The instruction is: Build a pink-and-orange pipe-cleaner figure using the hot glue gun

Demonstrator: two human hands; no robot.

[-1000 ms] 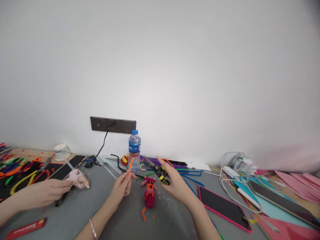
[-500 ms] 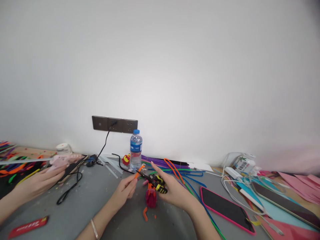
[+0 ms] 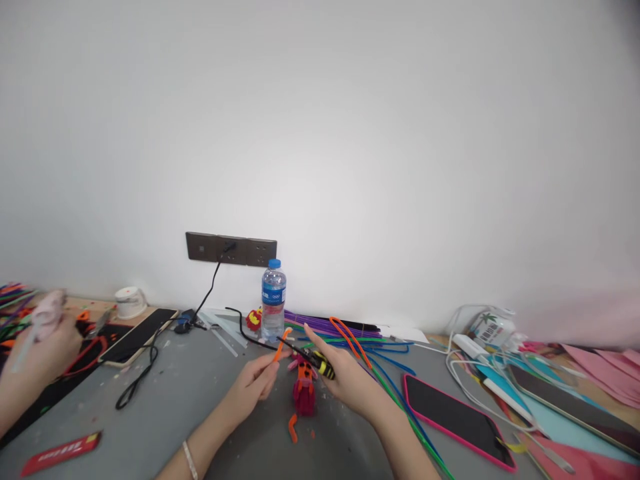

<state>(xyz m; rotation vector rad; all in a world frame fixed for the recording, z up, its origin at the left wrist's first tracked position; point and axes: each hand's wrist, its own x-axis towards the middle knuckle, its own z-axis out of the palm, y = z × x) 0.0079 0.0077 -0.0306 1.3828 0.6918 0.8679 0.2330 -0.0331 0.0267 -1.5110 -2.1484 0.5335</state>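
1. Above the grey tabletop (image 3: 200,393), near the middle of the view, the left hand (image 3: 253,388) pinches an orange fuzzy stem (image 3: 279,355) between thumb and forefinger, the other fingers curled in.
2. The stem's long axis rises from the pinch, its free end pointing up, away from the person and leaning slightly right.
3. The right hand (image 3: 353,381) grips pliers (image 3: 321,362), one digit stretched out along the upper side; the remaining fingers are mostly hidden, so I cannot tell how each one closes.
4. The pliers lie slantwise, handles toward the lower right, nose aimed leftward at the stem; whether the nose touches it, I cannot tell.
5. Just below the pliers is one magenta and orange figure (image 3: 304,393), fuzzy and rounded, its length running toward the person.
6. Two orange scraps are nearby: one curved piece (image 3: 293,429) and one tiny crumb (image 3: 313,434).
7. One clear plastic bottle (image 3: 273,319) stands upright behind the left hand, with a blue cap and blue label.
8. Three phones, flat and rectangular, lie about: a pink-edged one (image 3: 457,421), a dark one (image 3: 575,403) at far right, and a pale-edged one (image 3: 143,339) at left.
9. At the left edge, a co-worker's hand (image 3: 47,350) has its fingers wrapped around a pale pink object (image 3: 49,312).
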